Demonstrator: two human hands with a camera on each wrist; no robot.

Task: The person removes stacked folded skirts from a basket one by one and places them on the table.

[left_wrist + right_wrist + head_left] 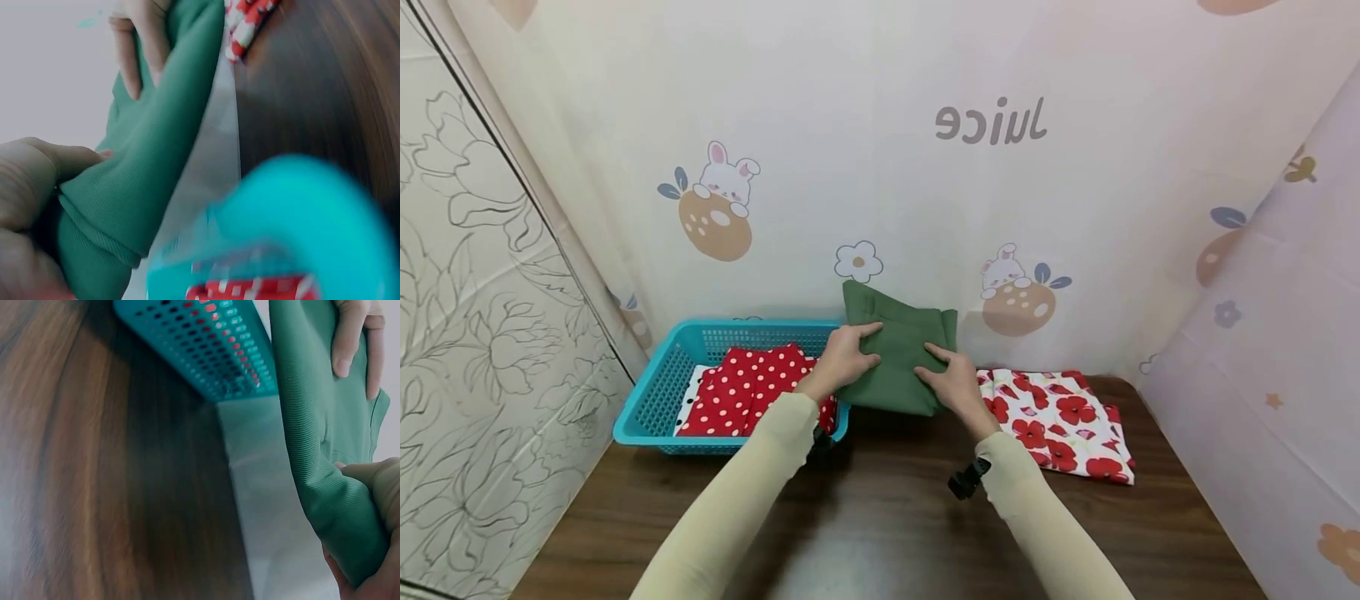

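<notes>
A folded green garment (898, 354) hangs above the back of the table, held between both hands. My left hand (844, 358) grips its left side, with thumb and index finger lying on the near face and the other fingers behind the cloth. Opposite, my right hand (955, 382) grips the right side the same way. In the right wrist view the garment's thick rolled lower fold (306, 456) shows clear of the wooden table. Left of it stands a turquoise basket (658, 392) with a folded red polka-dot cloth (748, 387) in it.
To the right, a folded white cloth with red flowers (1060, 425) lies on the dark wooden table (895, 508). A white cloth with black dots (688, 404) peeks from under the polka-dot one. A printed curtain (880, 150) hangs close behind the table's back edge.
</notes>
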